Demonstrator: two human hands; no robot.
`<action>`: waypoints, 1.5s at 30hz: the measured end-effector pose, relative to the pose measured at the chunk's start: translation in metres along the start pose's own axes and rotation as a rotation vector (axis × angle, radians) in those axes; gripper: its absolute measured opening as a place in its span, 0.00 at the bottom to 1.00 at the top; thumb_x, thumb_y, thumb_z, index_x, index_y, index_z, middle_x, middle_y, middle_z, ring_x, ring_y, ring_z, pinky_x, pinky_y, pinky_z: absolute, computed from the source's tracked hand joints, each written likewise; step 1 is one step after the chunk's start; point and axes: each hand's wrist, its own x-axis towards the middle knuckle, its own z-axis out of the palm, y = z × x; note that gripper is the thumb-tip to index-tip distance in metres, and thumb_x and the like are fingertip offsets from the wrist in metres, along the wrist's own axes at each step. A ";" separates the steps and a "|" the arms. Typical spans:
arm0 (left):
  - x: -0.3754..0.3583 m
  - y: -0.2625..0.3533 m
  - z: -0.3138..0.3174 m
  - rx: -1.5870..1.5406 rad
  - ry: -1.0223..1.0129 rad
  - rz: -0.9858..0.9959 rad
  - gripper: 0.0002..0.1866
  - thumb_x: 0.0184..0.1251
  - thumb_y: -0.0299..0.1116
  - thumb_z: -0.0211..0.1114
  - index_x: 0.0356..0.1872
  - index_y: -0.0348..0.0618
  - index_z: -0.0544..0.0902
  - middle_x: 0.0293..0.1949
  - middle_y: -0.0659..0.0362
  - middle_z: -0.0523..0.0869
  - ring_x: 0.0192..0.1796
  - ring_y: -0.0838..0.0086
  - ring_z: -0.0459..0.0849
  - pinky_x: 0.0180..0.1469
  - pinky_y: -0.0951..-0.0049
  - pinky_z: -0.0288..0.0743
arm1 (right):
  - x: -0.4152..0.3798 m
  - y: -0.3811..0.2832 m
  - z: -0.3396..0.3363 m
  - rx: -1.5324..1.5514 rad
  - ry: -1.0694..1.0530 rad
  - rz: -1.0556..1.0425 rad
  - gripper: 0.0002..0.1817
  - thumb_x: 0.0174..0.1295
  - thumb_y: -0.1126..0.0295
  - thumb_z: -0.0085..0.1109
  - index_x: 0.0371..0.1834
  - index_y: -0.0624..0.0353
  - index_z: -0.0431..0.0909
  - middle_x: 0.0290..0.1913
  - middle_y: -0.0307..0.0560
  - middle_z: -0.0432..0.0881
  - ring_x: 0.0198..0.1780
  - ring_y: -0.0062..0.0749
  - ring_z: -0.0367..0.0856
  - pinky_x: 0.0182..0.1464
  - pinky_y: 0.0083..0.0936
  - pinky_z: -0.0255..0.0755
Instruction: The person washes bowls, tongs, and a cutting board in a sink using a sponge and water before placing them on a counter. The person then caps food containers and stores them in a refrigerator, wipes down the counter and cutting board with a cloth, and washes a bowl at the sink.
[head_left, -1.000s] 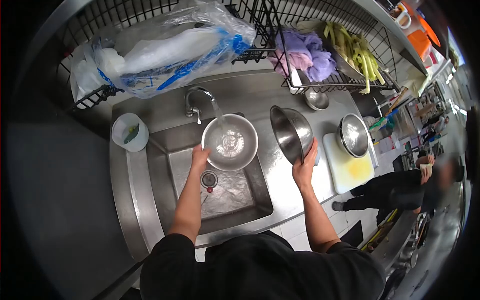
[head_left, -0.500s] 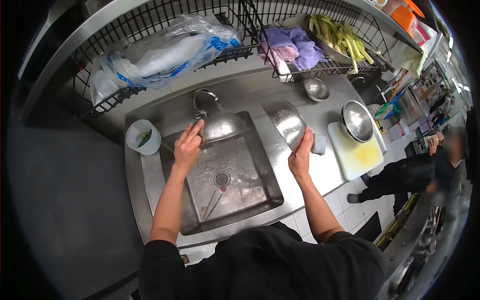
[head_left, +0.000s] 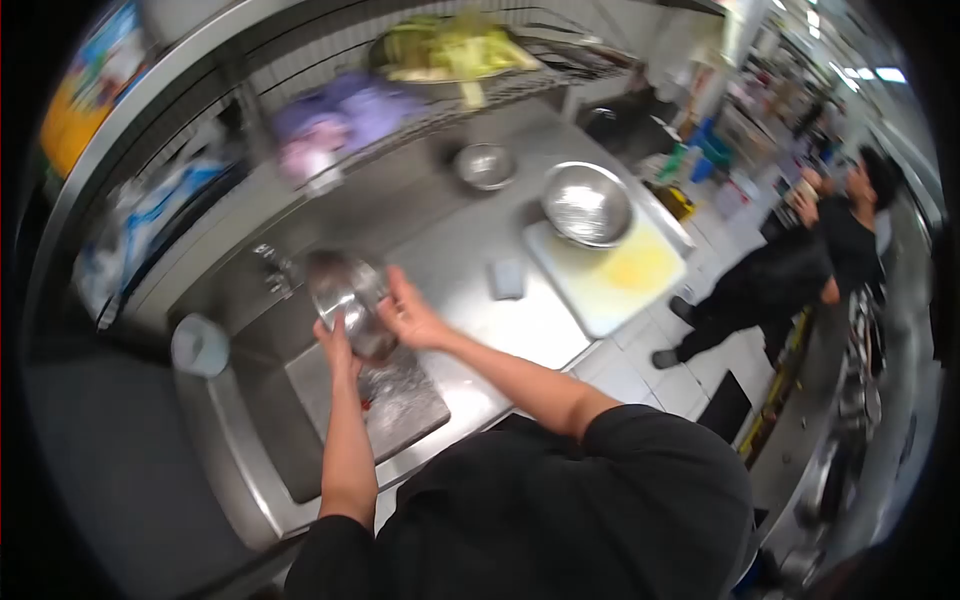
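Observation:
A shiny metal bowl (head_left: 345, 290) is tilted over the sink (head_left: 300, 430), between my two hands. My left hand (head_left: 338, 348) grips its lower edge from the front. On the right side of the bowl, my right hand (head_left: 412, 318) holds the rim, fingers pointing up. Motion blur hides the exact finger contact and whether a second bowl is nested with it. Behind the bowl, at the sink's back edge, is the blurred faucet (head_left: 275, 270).
A grey sponge (head_left: 507, 279) lies on the counter. Further right, a large metal bowl (head_left: 587, 205) stands on a cutting board (head_left: 630, 280). A small bowl (head_left: 486, 167) is at the back. A white tub (head_left: 200, 346) is left of the sink. Another person (head_left: 810, 250) stands at right.
The view has swung right. My right hand has moved from over the counter to the sink, near my left hand. My left hand, earlier with fingers extended beside a bowl, now grips one.

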 end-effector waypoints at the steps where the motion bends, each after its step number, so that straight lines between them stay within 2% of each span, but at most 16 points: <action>1: -0.010 -0.023 0.013 -0.045 0.079 -0.037 0.29 0.75 0.32 0.64 0.69 0.51 0.57 0.58 0.52 0.76 0.56 0.64 0.81 0.50 0.60 0.84 | -0.014 -0.022 -0.021 0.017 -0.085 -0.031 0.49 0.73 0.43 0.52 0.82 0.65 0.40 0.75 0.72 0.56 0.76 0.60 0.59 0.74 0.39 0.58; 6: -0.021 -0.102 0.078 -0.059 -0.026 0.096 0.29 0.73 0.31 0.65 0.68 0.49 0.59 0.57 0.52 0.76 0.54 0.66 0.81 0.45 0.66 0.84 | -0.057 -0.072 -0.110 -0.159 0.021 -0.040 0.53 0.67 0.47 0.61 0.81 0.69 0.40 0.76 0.76 0.53 0.77 0.71 0.53 0.77 0.47 0.55; 10: -0.052 -0.125 0.198 0.141 -0.307 0.094 0.25 0.74 0.35 0.64 0.66 0.48 0.63 0.60 0.55 0.77 0.53 0.67 0.82 0.43 0.65 0.84 | -0.060 0.000 -0.198 -0.510 0.691 -0.167 0.43 0.57 0.78 0.50 0.76 0.81 0.45 0.74 0.81 0.55 0.75 0.74 0.53 0.78 0.50 0.50; 12: -0.092 -0.092 0.260 0.161 -0.575 -0.108 0.25 0.76 0.44 0.61 0.67 0.51 0.64 0.62 0.56 0.76 0.56 0.64 0.82 0.45 0.55 0.85 | -0.068 0.011 -0.275 -0.646 0.895 -0.138 0.40 0.56 0.80 0.50 0.75 0.78 0.52 0.75 0.75 0.58 0.77 0.65 0.56 0.79 0.47 0.49; 15: -0.087 -0.091 0.283 0.141 -0.834 -0.142 0.24 0.78 0.44 0.61 0.68 0.46 0.69 0.57 0.53 0.83 0.48 0.68 0.87 0.44 0.68 0.86 | -0.081 0.028 -0.378 -0.385 0.925 0.244 0.46 0.54 0.75 0.58 0.78 0.70 0.49 0.67 0.70 0.68 0.67 0.55 0.72 0.64 0.37 0.67; 19: -0.053 -0.109 0.216 0.191 -0.477 0.112 0.14 0.78 0.39 0.62 0.55 0.42 0.79 0.42 0.57 0.87 0.39 0.74 0.87 0.39 0.74 0.83 | -0.084 0.059 -0.446 0.363 0.719 0.274 0.38 0.61 0.76 0.59 0.75 0.58 0.53 0.63 0.63 0.69 0.56 0.55 0.79 0.43 0.55 0.89; 21: -0.039 -0.115 0.150 0.203 -0.171 0.248 0.11 0.78 0.38 0.61 0.48 0.41 0.82 0.36 0.59 0.87 0.34 0.77 0.86 0.37 0.75 0.80 | -0.103 0.046 -0.438 0.334 0.751 0.525 0.26 0.67 0.66 0.61 0.65 0.69 0.68 0.61 0.60 0.72 0.50 0.49 0.82 0.39 0.40 0.90; 23: -0.014 -0.125 0.057 0.316 0.127 0.259 0.07 0.77 0.34 0.61 0.46 0.43 0.82 0.34 0.62 0.86 0.32 0.81 0.83 0.34 0.76 0.77 | -0.122 0.039 -0.404 -0.134 0.868 0.670 0.26 0.69 0.61 0.61 0.61 0.72 0.70 0.51 0.56 0.79 0.39 0.37 0.82 0.32 0.31 0.87; 27: 0.049 -0.202 -0.212 1.193 0.362 0.278 0.13 0.60 0.29 0.60 0.45 0.43 0.86 0.40 0.47 0.89 0.47 0.55 0.88 0.49 0.57 0.80 | -0.136 0.059 -0.296 -0.481 0.667 0.331 0.13 0.73 0.65 0.58 0.49 0.65 0.79 0.38 0.47 0.82 0.33 0.24 0.80 0.26 0.23 0.80; 29: 0.033 -0.189 -0.281 1.583 0.268 -0.510 0.19 0.63 0.38 0.65 0.53 0.43 0.83 0.60 0.47 0.82 0.61 0.53 0.82 0.63 0.54 0.76 | -0.113 0.056 -0.235 -0.452 0.415 0.357 0.09 0.74 0.69 0.56 0.48 0.63 0.81 0.38 0.45 0.84 0.35 0.24 0.82 0.31 0.24 0.79; 33: 0.014 -0.173 -0.314 1.718 0.307 -0.694 0.25 0.65 0.41 0.64 0.63 0.50 0.76 0.60 0.49 0.79 0.65 0.46 0.77 0.64 0.40 0.71 | -0.044 0.056 -0.124 -0.545 0.283 0.335 0.08 0.73 0.71 0.56 0.44 0.65 0.81 0.35 0.48 0.86 0.36 0.25 0.83 0.40 0.25 0.77; 38: 0.027 -0.233 -0.363 1.667 -0.345 -0.226 0.25 0.62 0.35 0.66 0.62 0.45 0.75 0.55 0.45 0.82 0.55 0.46 0.83 0.57 0.46 0.77 | 0.050 0.083 0.015 -0.153 -0.014 0.371 0.09 0.74 0.70 0.56 0.47 0.66 0.79 0.38 0.44 0.85 0.40 0.25 0.84 0.39 0.23 0.79; 41: 0.064 -0.223 -0.314 1.167 -0.181 -0.184 0.29 0.63 0.28 0.61 0.66 0.33 0.68 0.56 0.34 0.80 0.54 0.43 0.83 0.57 0.47 0.77 | 0.131 0.107 0.103 0.206 -0.100 0.507 0.14 0.75 0.63 0.57 0.48 0.67 0.78 0.39 0.48 0.85 0.39 0.34 0.87 0.43 0.32 0.84; 43: 0.101 -0.215 -0.257 1.109 -0.073 0.317 0.25 0.72 0.31 0.58 0.68 0.38 0.65 0.50 0.36 0.82 0.40 0.48 0.87 0.42 0.52 0.81 | 0.186 0.103 0.150 0.684 -0.034 0.639 0.12 0.76 0.66 0.55 0.48 0.67 0.78 0.39 0.50 0.85 0.38 0.39 0.87 0.42 0.35 0.84; 44: 0.118 -0.171 -0.203 0.792 -0.052 -0.139 0.23 0.76 0.33 0.57 0.68 0.41 0.65 0.49 0.38 0.82 0.35 0.50 0.87 0.36 0.55 0.82 | 0.207 0.100 0.164 0.684 -0.030 0.615 0.12 0.76 0.66 0.55 0.48 0.67 0.78 0.39 0.50 0.85 0.38 0.39 0.87 0.42 0.35 0.84; 45: 0.142 -0.172 -0.178 0.623 -0.020 -0.049 0.21 0.78 0.38 0.57 0.67 0.49 0.67 0.45 0.45 0.82 0.29 0.60 0.84 0.26 0.62 0.80 | 0.224 0.100 0.177 0.757 -0.067 0.646 0.12 0.73 0.68 0.55 0.47 0.68 0.78 0.40 0.54 0.85 0.41 0.42 0.88 0.45 0.36 0.83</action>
